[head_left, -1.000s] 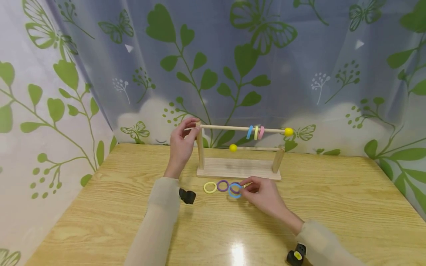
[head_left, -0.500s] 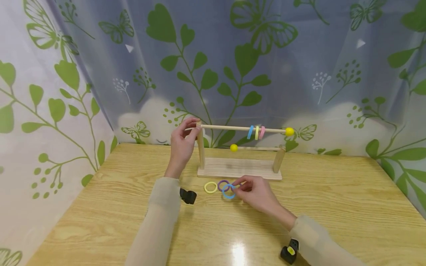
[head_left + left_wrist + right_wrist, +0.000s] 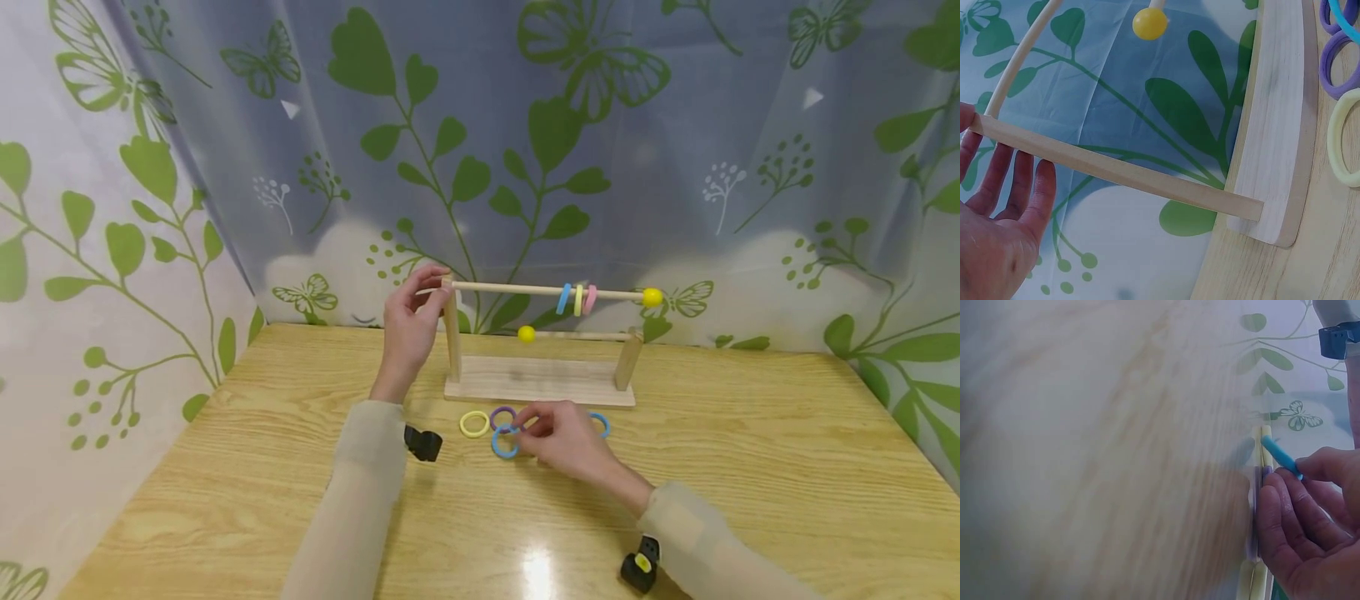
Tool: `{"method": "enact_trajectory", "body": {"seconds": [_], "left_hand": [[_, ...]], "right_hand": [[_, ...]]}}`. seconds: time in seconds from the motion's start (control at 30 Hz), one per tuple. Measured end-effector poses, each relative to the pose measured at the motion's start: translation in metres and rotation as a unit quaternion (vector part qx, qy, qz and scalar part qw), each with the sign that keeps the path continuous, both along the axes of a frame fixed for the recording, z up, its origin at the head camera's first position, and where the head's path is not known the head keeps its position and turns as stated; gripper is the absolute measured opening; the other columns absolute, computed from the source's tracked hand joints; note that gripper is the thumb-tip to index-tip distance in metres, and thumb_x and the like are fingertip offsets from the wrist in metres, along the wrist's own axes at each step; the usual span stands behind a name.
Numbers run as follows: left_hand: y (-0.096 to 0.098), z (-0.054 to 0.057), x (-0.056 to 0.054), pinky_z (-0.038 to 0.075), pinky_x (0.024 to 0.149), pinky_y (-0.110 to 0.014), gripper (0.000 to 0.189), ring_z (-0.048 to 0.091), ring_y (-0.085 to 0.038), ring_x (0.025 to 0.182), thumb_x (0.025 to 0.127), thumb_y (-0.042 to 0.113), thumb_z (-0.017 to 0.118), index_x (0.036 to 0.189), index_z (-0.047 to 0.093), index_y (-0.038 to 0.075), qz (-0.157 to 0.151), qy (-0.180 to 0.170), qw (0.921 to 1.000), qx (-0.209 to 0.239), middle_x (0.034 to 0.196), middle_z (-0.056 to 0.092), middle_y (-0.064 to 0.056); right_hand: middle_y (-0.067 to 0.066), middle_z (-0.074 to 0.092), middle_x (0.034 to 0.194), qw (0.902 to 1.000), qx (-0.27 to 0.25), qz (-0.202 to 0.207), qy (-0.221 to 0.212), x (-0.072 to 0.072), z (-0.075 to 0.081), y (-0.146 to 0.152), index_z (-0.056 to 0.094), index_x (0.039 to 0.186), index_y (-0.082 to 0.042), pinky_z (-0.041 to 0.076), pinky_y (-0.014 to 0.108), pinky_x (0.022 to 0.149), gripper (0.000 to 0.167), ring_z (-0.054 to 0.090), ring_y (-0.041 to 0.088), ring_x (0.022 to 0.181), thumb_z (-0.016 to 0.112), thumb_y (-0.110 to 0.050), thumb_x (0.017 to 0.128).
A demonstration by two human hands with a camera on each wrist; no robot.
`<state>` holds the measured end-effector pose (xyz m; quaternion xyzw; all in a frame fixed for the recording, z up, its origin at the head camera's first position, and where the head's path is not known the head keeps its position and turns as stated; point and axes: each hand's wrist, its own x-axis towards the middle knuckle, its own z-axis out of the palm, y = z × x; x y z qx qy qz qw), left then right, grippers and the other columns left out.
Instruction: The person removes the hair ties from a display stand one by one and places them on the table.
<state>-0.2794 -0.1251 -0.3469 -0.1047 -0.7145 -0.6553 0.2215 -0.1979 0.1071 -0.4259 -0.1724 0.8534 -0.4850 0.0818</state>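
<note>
My left hand (image 3: 411, 321) holds the top of the tall left post (image 3: 1116, 167) of a wooden stand, thumb on one side and fingers on the other. My right hand (image 3: 566, 437) pinches a blue ring (image 3: 504, 456) between thumb and fingertips, close above the table in front of the stand base (image 3: 525, 379). Beside the held ring lie a yellow ring (image 3: 474, 436) and a purple ring (image 3: 502, 408). Another blue ring (image 3: 606, 425) shows past the right hand, which hides whatever lies beneath it. Blue, pale yellow and pink rings hang on the upper rod (image 3: 510, 289).
Yellow balls cap the free ends of the upper rod (image 3: 652, 297) and the lower rod (image 3: 527, 333). The short right post (image 3: 628, 362) carries the lower rod. Behind the wooden table (image 3: 262, 467) hangs a leaf-patterned curtain (image 3: 480, 125).
My right hand has moved left and slightly nearer with the blue ring, away from the second blue ring, which now shows at its right. The left hand stays on the post.
</note>
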Motion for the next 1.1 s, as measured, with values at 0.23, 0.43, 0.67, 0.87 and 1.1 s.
{"method": "enact_trajectory", "body": {"seconds": [0.23, 0.43, 0.67, 0.87, 1.1], "left_hand": [[-0.0002, -0.0001, 0.0, 0.056, 0.08, -0.028, 0.025, 0.066, -0.018, 0.095, 0.099, 0.01, 0.063, 0.122, 0.07, 0.005, -0.001, 0.001, 1.0, 0.001, 0.113, 0.068, -0.017], [-0.0003, -0.0006, -0.0001, 0.055, 0.08, -0.028, 0.025, 0.066, -0.015, 0.093, 0.099, 0.011, 0.063, 0.122, 0.069, 0.006, 0.003, 0.0, 1.0, 0.002, 0.112, 0.069, -0.014], [0.0003, -0.0002, 0.0002, 0.055, 0.08, -0.029, 0.024, 0.066, -0.017, 0.094, 0.099, 0.01, 0.063, 0.122, 0.07, 0.007, -0.002, 0.001, 1.0, 0.002, 0.112, 0.068, -0.015], [0.0012, 0.0012, 0.0011, 0.056, 0.084, -0.036, 0.025, 0.066, -0.016, 0.094, 0.099, 0.011, 0.063, 0.123, 0.069, 0.005, -0.003, 0.0, 1.0, 0.003, 0.113, 0.068, -0.017], [0.0009, 0.0008, 0.0025, 0.056, 0.086, -0.038, 0.027, 0.065, -0.019, 0.096, 0.1, 0.011, 0.063, 0.126, 0.068, 0.006, -0.003, -0.015, 0.9999, 0.007, 0.117, 0.067, -0.018]], "right_hand": [[0.004, 0.076, 0.079, 0.9999, 0.014, 0.001, -0.001, -0.0009, -0.0012, -0.0032, 0.075, 0.097, -0.008, 0.056, 0.027, 0.053, 0.009, 0.067, 0.014, 0.056, 0.074, -0.012, 0.09], [0.003, 0.076, 0.077, 0.9996, 0.027, 0.003, 0.004, -0.0017, 0.0008, -0.007, 0.075, 0.095, -0.008, 0.053, 0.026, 0.05, 0.007, 0.063, 0.012, 0.052, 0.075, -0.012, 0.089], [0.004, 0.074, 0.076, 0.9991, 0.029, 0.018, 0.024, -0.0036, 0.0001, -0.0089, 0.075, 0.094, -0.006, 0.049, 0.022, 0.047, 0.007, 0.061, 0.009, 0.052, 0.076, -0.01, 0.088], [0.005, 0.075, 0.077, 0.9991, 0.026, 0.019, 0.027, -0.0044, -0.0006, -0.0092, 0.075, 0.094, -0.005, 0.049, 0.022, 0.048, 0.007, 0.06, 0.008, 0.053, 0.076, -0.009, 0.088], [0.006, 0.075, 0.078, 0.9987, 0.026, 0.019, 0.039, -0.0024, -0.0002, -0.0079, 0.076, 0.094, -0.005, 0.05, 0.022, 0.049, 0.007, 0.061, 0.007, 0.054, 0.076, -0.009, 0.088]]}}
